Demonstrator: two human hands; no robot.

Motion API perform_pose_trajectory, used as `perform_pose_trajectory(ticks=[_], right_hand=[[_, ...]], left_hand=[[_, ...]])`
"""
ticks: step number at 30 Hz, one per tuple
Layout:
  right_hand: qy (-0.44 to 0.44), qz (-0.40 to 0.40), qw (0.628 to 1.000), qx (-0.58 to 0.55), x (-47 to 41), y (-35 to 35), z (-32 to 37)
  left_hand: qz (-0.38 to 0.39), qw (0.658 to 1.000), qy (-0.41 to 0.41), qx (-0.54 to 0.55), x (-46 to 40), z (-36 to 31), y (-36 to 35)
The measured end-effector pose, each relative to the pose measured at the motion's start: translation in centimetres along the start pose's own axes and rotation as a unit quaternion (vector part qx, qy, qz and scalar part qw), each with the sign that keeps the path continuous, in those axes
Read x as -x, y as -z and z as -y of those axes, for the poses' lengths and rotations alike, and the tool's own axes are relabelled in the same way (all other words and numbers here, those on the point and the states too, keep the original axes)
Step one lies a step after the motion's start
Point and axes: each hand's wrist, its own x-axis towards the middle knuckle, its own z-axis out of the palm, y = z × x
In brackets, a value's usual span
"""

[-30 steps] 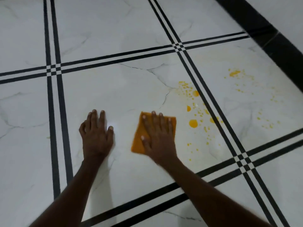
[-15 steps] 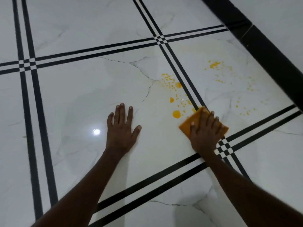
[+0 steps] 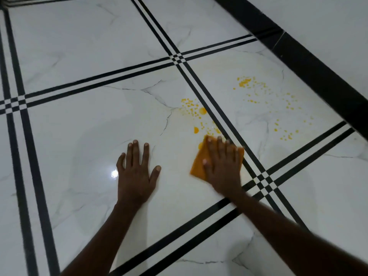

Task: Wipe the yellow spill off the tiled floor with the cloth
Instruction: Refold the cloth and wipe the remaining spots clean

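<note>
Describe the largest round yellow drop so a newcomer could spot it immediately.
Start at the diagonal double black stripe running past the right hand. Just left of it lies a yellow cluster. The drop sits at its right edge, round, solid and bigger than the surrounding specks.

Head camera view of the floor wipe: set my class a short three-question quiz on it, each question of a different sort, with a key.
1. True or false: the left hand holds the cloth.
2. Which colour is the cloth? A blue, B orange-yellow, C white.
3. Fill in: the yellow spill lies on both sides of a pair of black ____.

Key: 1 false, the right hand presses it flat on the tiled floor; 2 B; 3 stripes.
</note>
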Motion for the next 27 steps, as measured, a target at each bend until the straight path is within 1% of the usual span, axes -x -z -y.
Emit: perform_pose_trajectory(ticks=[1, 2, 3, 5, 6, 7, 8, 10, 11, 13, 14, 15, 16, 17, 18, 19, 20, 21, 22, 24, 25, 26, 27], right_hand=[[-0.018, -0.009, 1.000, 0.005, -2.4, -0.2, -1.9], [-0.060, -0.016, 0.998, 0.001, -3.9, -0.3, -3.5], [-0.126, -0.029, 0.991, -0.012, -4.1, -0.4, -4.2], [-0.276, -0.065, 0.957, -0.053, -1.6, -0.6, -1.8], [-0.320, -0.072, 0.943, -0.059, 0.6, -0.3, 0.6], [-0.325, -0.070, 0.941, -0.057, 2.8, 0.1, 3.2], [-0.292, -0.053, 0.953, -0.061, 4.6, 0.1, 5.4], [-0.161, -0.020, 0.985, -0.055, 5.6, -0.3, 7.2], [-0.078, -0.009, 0.996, -0.050, 4.1, -0.2, 6.5], [0.072, 0.001, 0.997, -0.038, -0.6, -0.2, 3.4], [0.103, 0.003, 0.994, -0.019, -3.0, -0.5, 1.5], [0.088, -0.007, 0.996, -0.001, -4.8, -0.8, -0.2], [0.025, -0.024, 0.999, 0.006, -6.1, -0.9, -1.6], [-0.071, -0.046, 0.996, -0.008, -6.3, -1.0, -2.1], [-0.172, -0.066, 0.982, -0.035, -5.6, -1.0, -1.4], [-0.253, -0.084, 0.962, -0.058, -4.3, -0.9, 0.5], [-0.294, -0.088, 0.950, -0.067, -2.5, -0.6, 2.9], [-0.285, -0.083, 0.953, -0.066, -0.6, -0.3, 5.4], [-0.232, -0.066, 0.968, -0.067, 1.1, -0.3, 7.7], [-0.059, -0.024, 0.995, -0.073, 2.1, -0.4, 10.6], [0.032, -0.010, 0.997, -0.065, 0.9, -0.5, 10.5], [0.116, -0.006, 0.992, -0.053, -1.8, -0.6, 9.6], [0.178, -0.005, 0.983, -0.037, -5.0, -0.7, 8.4]], left_hand=[[-0.003, 1.000, 0.000, -0.002, 0.0, -0.1, -0.1], [-0.005, 1.000, 0.001, -0.002, 0.0, -0.1, -0.1], [-0.005, 1.000, 0.002, -0.003, 0.0, -0.2, -0.1], [-0.008, 1.000, 0.004, -0.007, 0.0, -0.1, -0.1], [-0.004, 1.000, 0.004, -0.008, 0.0, -0.1, 0.1], [0.003, 1.000, 0.005, -0.006, -0.1, -0.2, 0.2], [0.009, 1.000, 0.005, 0.000, -0.1, -0.2, 0.3], [0.012, 1.000, 0.009, 0.024, -0.1, -0.1, 0.6], [0.013, 0.999, 0.014, 0.042, -0.3, 0.0, 0.7], [0.007, 0.997, 0.029, 0.078, -1.0, 0.4, 1.1], [-0.007, 0.996, 0.033, 0.084, -1.3, 0.7, 1.2], [-0.026, 0.996, 0.032, 0.081, -1.8, 1.2, 1.3], [-0.046, 0.996, 0.030, 0.072, -2.5, 1.8, 1.4], [-0.058, 0.996, 0.029, 0.059, -3.2, 2.4, 1.6], [-0.062, 0.996, 0.033, 0.047, -4.1, 3.0, 1.7], [-0.058, 0.997, 0.044, 0.038, -4.9, 3.6, 1.7], [-0.050, 0.996, 0.060, 0.036, -5.7, 4.0, 1.5], [-0.040, 0.995, 0.078, 0.039, -6.3, 4.1, 1.3], [-0.028, 0.994, 0.093, 0.043, -6.8, 3.9, 1.2], [-0.006, 0.994, 0.111, 0.021, -7.2, 3.3, 1.1], [0.001, 0.994, 0.112, 0.004, -7.1, 2.9, 1.0], [0.003, 0.994, 0.111, -0.008, -7.2, 2.7, 1.1], [0.001, 0.994, 0.109, -0.011, -7.1, 2.6, 1.1]])
